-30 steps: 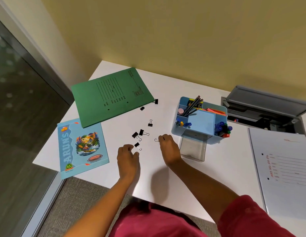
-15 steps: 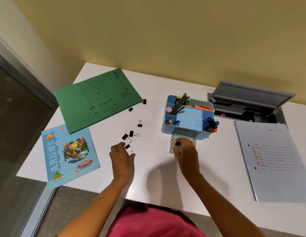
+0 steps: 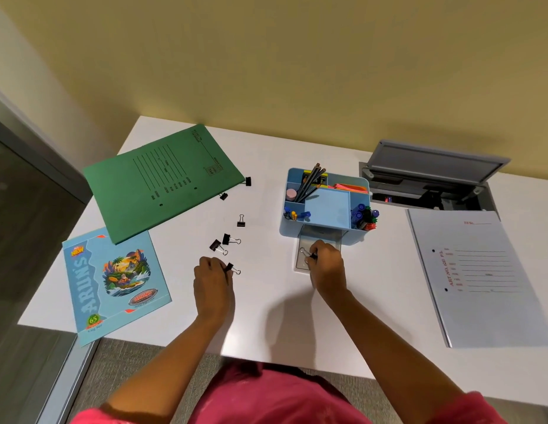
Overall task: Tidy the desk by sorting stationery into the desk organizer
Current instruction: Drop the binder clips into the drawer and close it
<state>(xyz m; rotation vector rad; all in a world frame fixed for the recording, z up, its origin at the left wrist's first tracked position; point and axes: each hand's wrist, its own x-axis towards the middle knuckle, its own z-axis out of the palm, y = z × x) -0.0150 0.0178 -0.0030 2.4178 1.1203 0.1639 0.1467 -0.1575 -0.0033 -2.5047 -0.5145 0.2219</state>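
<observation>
Over the clear drawer [image 3: 320, 240] pulled out of the blue organizer [image 3: 324, 206], right hand [image 3: 326, 264] pinches a binder clip [image 3: 308, 254], wire loops pointing left; left hand [image 3: 213, 278] closes fingers on another clip [image 3: 231, 268] on the surface [image 3: 373, 301].

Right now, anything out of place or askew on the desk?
Yes. Black binder clips lie scattered loose between the green folder and the blue organizer; two sit at the folder's edge. The folder lies skewed to the desk. The organizer's clear drawer is pulled out.
</observation>
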